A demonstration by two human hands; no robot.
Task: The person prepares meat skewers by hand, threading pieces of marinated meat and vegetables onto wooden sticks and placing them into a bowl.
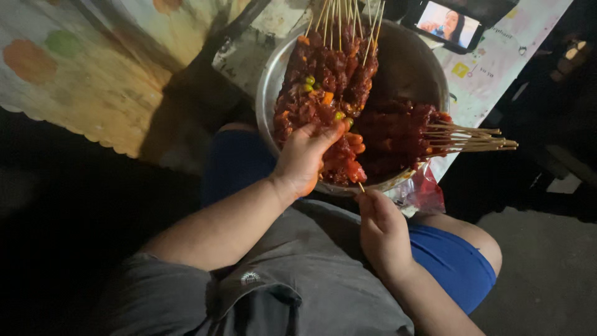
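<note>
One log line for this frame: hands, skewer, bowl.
left hand: on meat pieces | right hand: pinching skewer end | bowl: holds skewered meat, by phone

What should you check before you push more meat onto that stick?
1. Right hand grips the stick at its lower end: ok.
2. Left hand holds the meat pieces on it: ok.
3. Stick's sharp tip clear of the fingers: cannot tell, meat hides it.
4. Metal bowl sits steady on the table edge: cannot tell.
5. Finished skewers lie inside the bowl: ok.
</note>
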